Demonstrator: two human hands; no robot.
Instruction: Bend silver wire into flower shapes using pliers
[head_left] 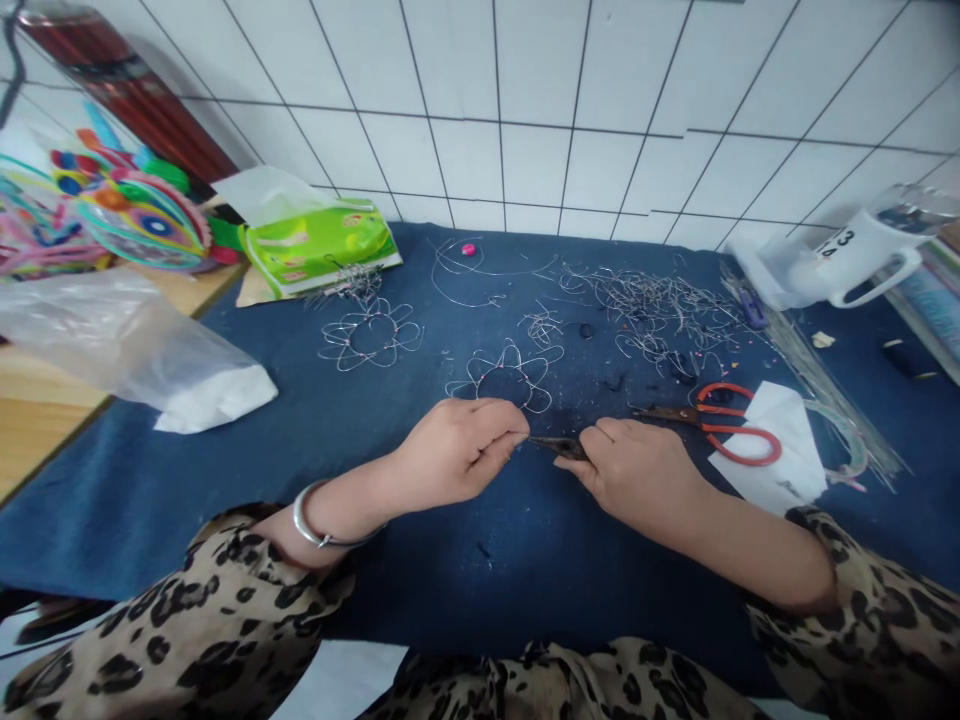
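My left hand point(469, 447) is closed, fingers pinched together over whatever small thing it holds, which is hidden. My right hand point(634, 470) wraps round a pair of dark pliers point(559, 445), whose narrow tip points left and meets my left fingertips. Just behind my left hand is a flower-shaped wire frame point(536, 375) with looped petals and small pink beads; the hand covers its near side, so I cannot tell whether it is held or lying on the cloth. A second wire flower point(373, 335) lies farther left on the blue cloth point(300, 430).
Scissors point(742, 440) with red handles rest on white paper at right. Tangled wire scraps point(652, 300), straight wires point(832, 390) and a white mug point(862, 260) lie beyond. At left are a green tissue pack point(322, 250), a plastic bag point(142, 340) and a colourful fish-shaped craft point(146, 220).
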